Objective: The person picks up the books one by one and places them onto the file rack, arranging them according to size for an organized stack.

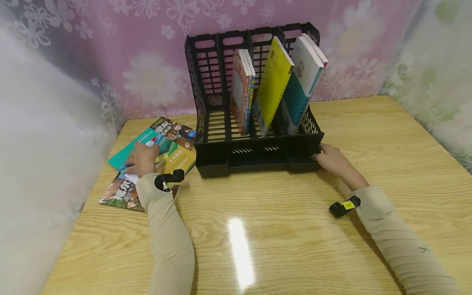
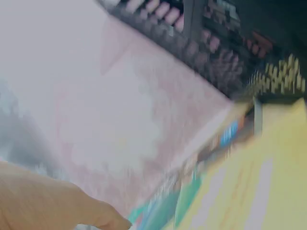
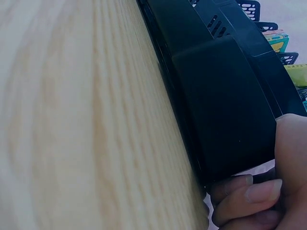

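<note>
On the left of the table, my left hand [image 1: 143, 159] rests over a loose pile of books, its fingers spread on the covers. The pile shows a teal book [image 1: 125, 150], a yellow-covered book [image 1: 181, 159] and dark illustrated ones [image 1: 119, 191]. Blur in the left wrist view hides the fingertips' exact contact. My right hand [image 1: 333, 162] grips the front right corner of a black book rack [image 1: 258, 159]; the right wrist view has the thumb against the front wall and the fingers curled at the corner. Upright in the rack stand thin brown-covered books [image 1: 239, 92], a leaning yellow book [image 1: 273, 84] and white-and-teal books [image 1: 300, 90].
The leftmost rack compartment [image 1: 215, 123] shows its slatted floor. Behind the rack hangs a pink flowered cloth [image 1: 155, 73]. The wooden table [image 1: 280, 229] spreads in front and to the right, with a bright light reflection near its middle.
</note>
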A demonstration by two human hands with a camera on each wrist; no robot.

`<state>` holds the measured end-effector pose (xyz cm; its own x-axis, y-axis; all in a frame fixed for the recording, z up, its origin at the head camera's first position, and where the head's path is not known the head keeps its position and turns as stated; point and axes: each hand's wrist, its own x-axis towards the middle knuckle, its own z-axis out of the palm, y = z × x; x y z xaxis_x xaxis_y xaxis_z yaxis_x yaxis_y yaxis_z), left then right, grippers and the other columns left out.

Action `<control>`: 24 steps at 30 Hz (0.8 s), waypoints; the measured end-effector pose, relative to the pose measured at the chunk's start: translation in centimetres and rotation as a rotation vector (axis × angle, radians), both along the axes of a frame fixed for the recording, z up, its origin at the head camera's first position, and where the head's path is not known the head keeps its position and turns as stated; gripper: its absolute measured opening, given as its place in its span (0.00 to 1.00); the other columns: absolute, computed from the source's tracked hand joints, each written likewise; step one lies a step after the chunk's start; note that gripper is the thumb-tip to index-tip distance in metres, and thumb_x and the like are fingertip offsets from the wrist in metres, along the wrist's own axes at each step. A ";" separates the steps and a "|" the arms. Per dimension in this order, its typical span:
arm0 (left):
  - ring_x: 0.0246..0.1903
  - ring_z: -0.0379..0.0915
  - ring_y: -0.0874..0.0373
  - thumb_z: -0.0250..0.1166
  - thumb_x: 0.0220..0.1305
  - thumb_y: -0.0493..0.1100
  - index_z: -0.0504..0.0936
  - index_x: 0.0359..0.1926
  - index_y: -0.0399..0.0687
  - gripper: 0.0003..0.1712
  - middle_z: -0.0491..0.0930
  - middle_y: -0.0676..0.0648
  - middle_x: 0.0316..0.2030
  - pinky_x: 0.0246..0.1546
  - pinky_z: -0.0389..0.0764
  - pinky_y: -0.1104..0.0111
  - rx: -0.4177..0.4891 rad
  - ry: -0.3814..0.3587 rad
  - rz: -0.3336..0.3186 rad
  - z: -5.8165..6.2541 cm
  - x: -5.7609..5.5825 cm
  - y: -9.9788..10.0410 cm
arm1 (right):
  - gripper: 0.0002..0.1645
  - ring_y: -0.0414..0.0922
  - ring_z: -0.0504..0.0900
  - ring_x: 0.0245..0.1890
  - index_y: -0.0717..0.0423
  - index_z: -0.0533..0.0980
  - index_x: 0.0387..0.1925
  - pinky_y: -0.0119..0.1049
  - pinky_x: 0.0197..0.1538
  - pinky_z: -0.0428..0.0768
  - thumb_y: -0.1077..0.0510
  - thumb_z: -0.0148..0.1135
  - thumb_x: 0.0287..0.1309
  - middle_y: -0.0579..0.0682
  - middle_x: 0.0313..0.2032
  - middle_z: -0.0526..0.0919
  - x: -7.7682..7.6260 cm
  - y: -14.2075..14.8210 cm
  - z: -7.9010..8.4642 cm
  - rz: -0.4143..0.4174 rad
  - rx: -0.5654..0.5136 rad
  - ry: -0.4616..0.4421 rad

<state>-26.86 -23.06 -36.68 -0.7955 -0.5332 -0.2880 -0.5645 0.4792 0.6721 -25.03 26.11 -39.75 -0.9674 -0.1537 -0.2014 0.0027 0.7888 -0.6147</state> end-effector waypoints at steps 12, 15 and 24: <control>0.69 0.32 0.28 0.48 0.67 0.50 0.33 0.76 0.49 0.46 0.09 0.34 0.69 0.63 0.40 0.34 0.086 0.064 0.260 -0.5 0.9 -3.6 | 0.32 0.64 0.70 0.50 0.76 0.60 0.63 0.55 0.49 0.70 0.58 0.45 0.64 0.76 0.57 0.68 0.0 -0.2 0.4 0.005 0.001 0.003; 0.69 0.43 0.38 0.50 0.65 0.46 0.44 0.75 0.52 0.40 0.09 0.40 0.70 0.63 0.55 0.51 0.226 0.173 0.380 -0.3 1.0 -3.9 | 0.33 0.65 0.69 0.52 0.76 0.58 0.64 0.58 0.52 0.68 0.58 0.45 0.64 0.76 0.58 0.67 0.0 -0.1 0.3 0.005 0.005 -0.002; 0.69 0.46 0.42 0.50 0.61 0.49 0.51 0.72 0.52 0.38 0.43 0.41 0.71 0.65 0.43 0.41 0.264 0.189 0.393 -0.5 1.4 -4.2 | 0.33 0.67 0.68 0.55 0.76 0.58 0.65 0.59 0.54 0.67 0.57 0.45 0.65 0.77 0.59 0.66 -0.1 -0.2 0.2 0.008 0.016 -0.006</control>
<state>-25.43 -27.22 -37.22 -0.6003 -0.7314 -0.3235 -0.5249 0.0551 0.8494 -25.14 25.91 -39.54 -0.9648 -0.1582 -0.2100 0.0001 0.7985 -0.6020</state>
